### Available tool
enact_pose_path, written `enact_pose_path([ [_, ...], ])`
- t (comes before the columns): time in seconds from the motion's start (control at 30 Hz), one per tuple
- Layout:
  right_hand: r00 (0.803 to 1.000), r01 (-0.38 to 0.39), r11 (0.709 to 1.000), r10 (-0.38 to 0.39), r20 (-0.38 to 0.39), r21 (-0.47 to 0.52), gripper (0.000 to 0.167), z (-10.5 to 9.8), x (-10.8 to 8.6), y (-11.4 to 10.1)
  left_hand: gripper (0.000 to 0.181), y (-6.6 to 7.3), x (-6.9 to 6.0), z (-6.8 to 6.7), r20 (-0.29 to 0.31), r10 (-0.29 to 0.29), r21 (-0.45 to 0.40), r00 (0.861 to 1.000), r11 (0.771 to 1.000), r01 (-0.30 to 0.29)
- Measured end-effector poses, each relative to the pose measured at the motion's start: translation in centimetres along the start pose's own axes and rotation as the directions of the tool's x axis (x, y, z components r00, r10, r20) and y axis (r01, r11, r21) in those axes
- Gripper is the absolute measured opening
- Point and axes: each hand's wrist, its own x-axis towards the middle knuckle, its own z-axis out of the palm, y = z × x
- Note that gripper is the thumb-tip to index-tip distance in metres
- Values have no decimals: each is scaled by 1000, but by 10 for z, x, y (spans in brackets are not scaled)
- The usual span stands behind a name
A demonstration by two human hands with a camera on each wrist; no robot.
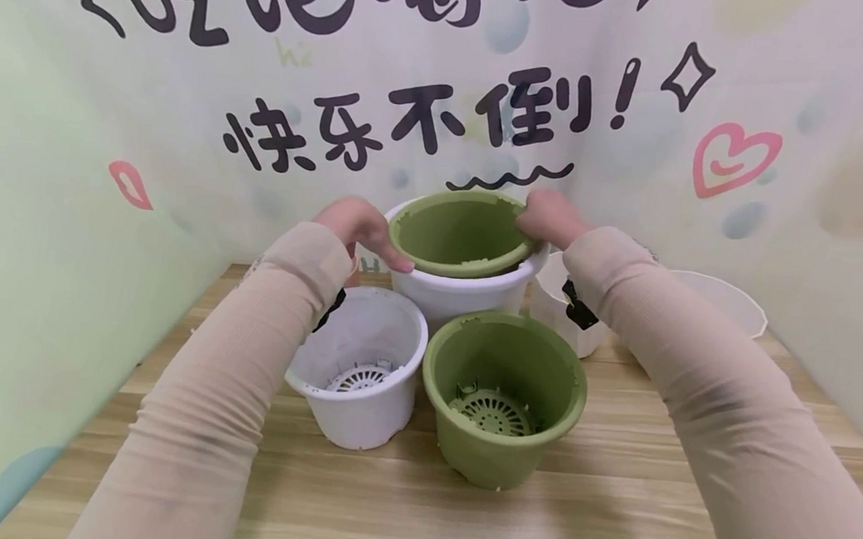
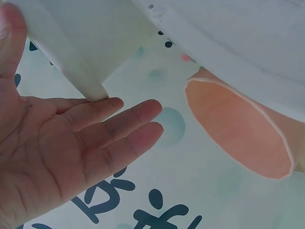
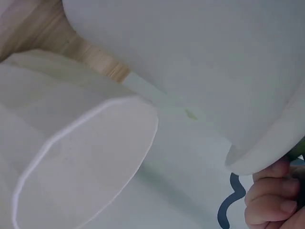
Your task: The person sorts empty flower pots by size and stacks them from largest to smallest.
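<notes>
A green flowerpot point(image 1: 505, 234) sits tilted inside a larger white flowerpot point(image 1: 467, 297) at the back of the table. My right hand point(image 1: 551, 217) grips the green pot's rim at its right side; in the right wrist view its curled fingers point(image 3: 274, 198) show beside the white rim. My left hand point(image 1: 363, 225) touches the left side of the white pot's rim. In the left wrist view its fingers are straight and the palm shows. Nearer me stand a smaller white flowerpot point(image 1: 372, 420) on the left and another green flowerpot point(image 1: 489, 457) on the right, both with slotted bottoms.
A cream pot point(image 1: 549, 290) stands right of the large white pot, with a wide white-rimmed container point(image 1: 726, 300) partly behind my right sleeve. An orange-pink pot point(image 2: 238, 126) is mostly hidden behind my left hand. A printed cloth point(image 1: 340, 71) hangs behind the wooden table point(image 1: 384, 521).
</notes>
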Motion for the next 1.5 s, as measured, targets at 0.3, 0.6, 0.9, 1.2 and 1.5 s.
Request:
enact_pose_path([
  [0.3,993,106,974,-91,81,-199,8,3,0,-3,90,-3,1,0,1,25,49,1000,998,-25],
  [0.6,992,124,939,-114,50,-322,22,8,-2,-7,93,-3,1,-1,16,9,105,1000,994,-11],
  [0.9,976,194,900,-218,-18,-390,12,17,-5,-10,92,-4,2,-2,13,21,150,1000,988,-23],
  [1.2,995,103,962,-102,15,-252,13,18,-2,-5,94,-3,2,-1,-11,24,141,1000,990,-22],
  [1.5,987,23,991,-44,-154,-135,23,25,-9,-1,95,-4,6,-1,-43,45,169,998,985,-38],
])
